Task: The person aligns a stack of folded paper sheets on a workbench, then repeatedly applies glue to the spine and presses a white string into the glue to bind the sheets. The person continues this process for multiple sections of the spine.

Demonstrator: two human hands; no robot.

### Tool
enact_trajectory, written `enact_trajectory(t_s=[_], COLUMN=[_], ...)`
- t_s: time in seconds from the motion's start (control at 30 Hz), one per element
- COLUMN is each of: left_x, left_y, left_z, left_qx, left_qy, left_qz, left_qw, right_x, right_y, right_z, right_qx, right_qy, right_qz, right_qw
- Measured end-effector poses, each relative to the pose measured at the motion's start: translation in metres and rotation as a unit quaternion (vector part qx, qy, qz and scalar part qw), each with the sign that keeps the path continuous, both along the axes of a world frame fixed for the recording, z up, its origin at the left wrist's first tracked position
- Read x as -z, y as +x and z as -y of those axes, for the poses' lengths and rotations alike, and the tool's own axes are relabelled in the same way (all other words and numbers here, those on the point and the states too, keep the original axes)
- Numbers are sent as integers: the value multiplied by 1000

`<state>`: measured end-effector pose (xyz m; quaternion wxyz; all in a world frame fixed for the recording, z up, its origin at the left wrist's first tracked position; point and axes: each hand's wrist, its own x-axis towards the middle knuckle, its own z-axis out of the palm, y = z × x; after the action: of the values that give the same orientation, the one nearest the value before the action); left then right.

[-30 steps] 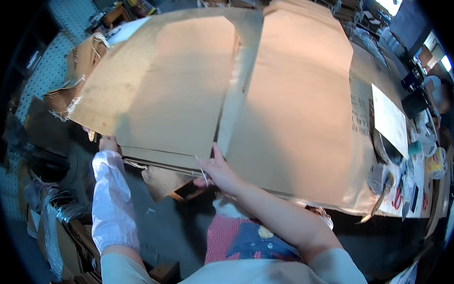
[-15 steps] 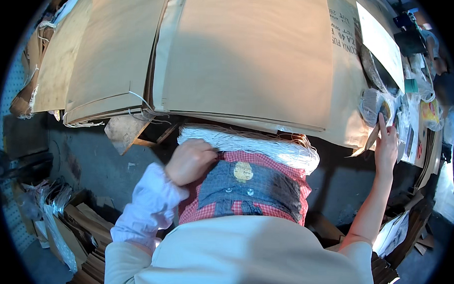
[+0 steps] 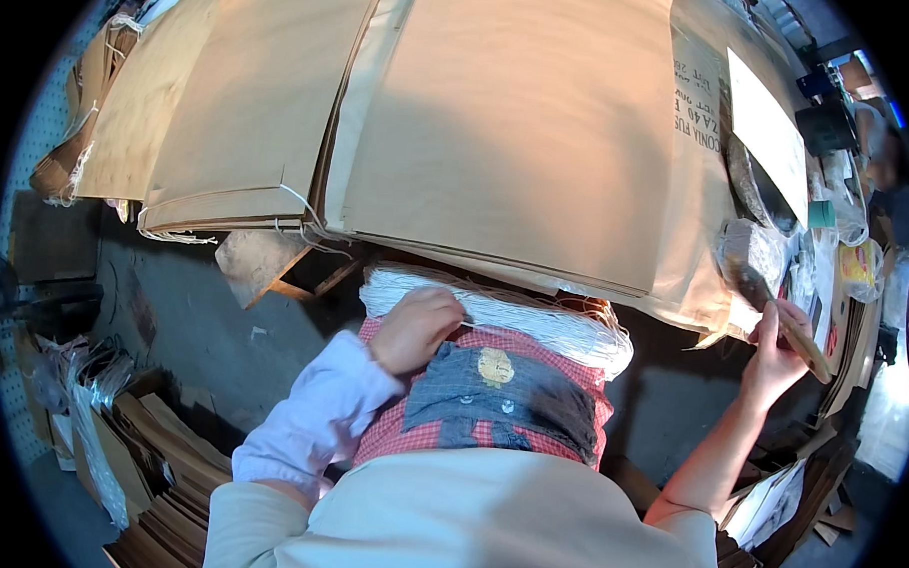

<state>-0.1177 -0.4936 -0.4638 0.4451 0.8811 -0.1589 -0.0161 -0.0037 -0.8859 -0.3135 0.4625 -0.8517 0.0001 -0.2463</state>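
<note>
My left hand (image 3: 418,331) is closed in a pinch at the near edge of a thick bundle of white string (image 3: 504,311). A short pale strand shows at its fingertips. The bundle lies across my lap, just above a checked red and dark blue apron (image 3: 506,391). Over on the right, my right hand (image 3: 775,363) grips a wooden-handled tool (image 3: 805,346), brush-like in shape. The tool slants, its darker end toward a plastic-wrapped bundle (image 3: 754,244) at the table's right side; whether that end touches the wrap I cannot tell.
Stacked brown paper sheets (image 3: 510,136) cover the table before me, their near edges overhanging. More tied brown sheets (image 3: 250,107) lie to the left. A white sheet (image 3: 770,130) and a green cup-like item (image 3: 821,214) are at the right. Folded cardboard (image 3: 183,465) stands low on the left.
My right hand has drawn back toward me and now holds the wooden-handled tool raised at a slant. My left hand has slid rightward along the string bundle. The view has shifted slightly.
</note>
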Motion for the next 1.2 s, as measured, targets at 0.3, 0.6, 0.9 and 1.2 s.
enact_trajectory(t_s=[0.3,0.6,0.9,1.2], left_x=[-74,-66,-68,-60], left_y=[-6,29,28,25], left_z=[-47,-29,-24,-30], left_qx=[-143,-119,-111,-114], left_qy=[274,437,441,405], left_qz=[130,61,80,80], left_qw=[942,890,887,904], right_x=[32,43,50,16], right_y=[-11,10,32,8], right_z=[-245,-225,-135,-171], right_qx=[-242,-117,8,-165], right_qy=[232,-37,-334,140], right_qz=[-224,-255,-88,-51], right_qw=[915,959,938,975])
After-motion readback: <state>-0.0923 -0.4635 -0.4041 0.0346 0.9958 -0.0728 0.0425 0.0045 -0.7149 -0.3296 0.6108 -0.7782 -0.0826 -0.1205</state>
